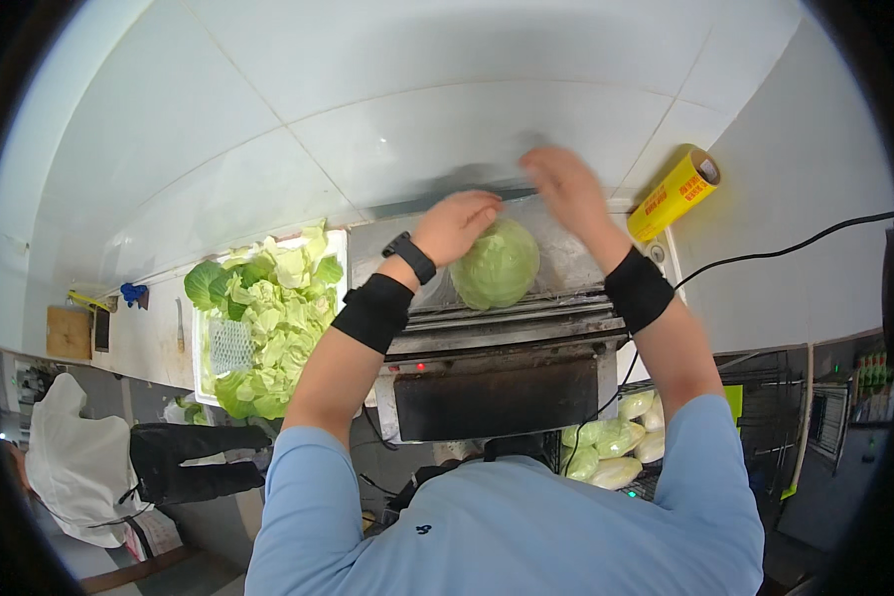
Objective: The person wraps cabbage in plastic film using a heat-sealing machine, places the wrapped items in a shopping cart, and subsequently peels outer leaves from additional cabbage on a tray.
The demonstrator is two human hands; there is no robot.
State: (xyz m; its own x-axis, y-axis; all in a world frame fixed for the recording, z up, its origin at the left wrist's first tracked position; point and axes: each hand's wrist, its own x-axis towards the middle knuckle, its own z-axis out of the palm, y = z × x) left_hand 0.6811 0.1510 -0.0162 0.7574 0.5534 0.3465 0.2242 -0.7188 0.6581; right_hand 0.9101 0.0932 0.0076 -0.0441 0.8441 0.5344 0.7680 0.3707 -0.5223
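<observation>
A round pale green cabbage (pixel 499 266) sits on the metal wrapping machine (pixel 507 323) in front of me. My left hand (pixel 457 224) lies curled on the cabbage's upper left side; it wears a black watch and a black forearm sleeve. Just above and to the right of the cabbage, my right hand (pixel 564 187) is raised and motion-blurred, fingers together, not touching it. Whether it holds clear film I cannot make out.
A white crate (pixel 203 382) heaped with loose cabbage leaves stands to the left of the machine. A yellow roll of cling film (pixel 675 193) lies at the right, above a black cable (pixel 795 248). Wrapped cabbages (pixel 606 447) lie below right. Another person (pixel 84 462) is at lower left.
</observation>
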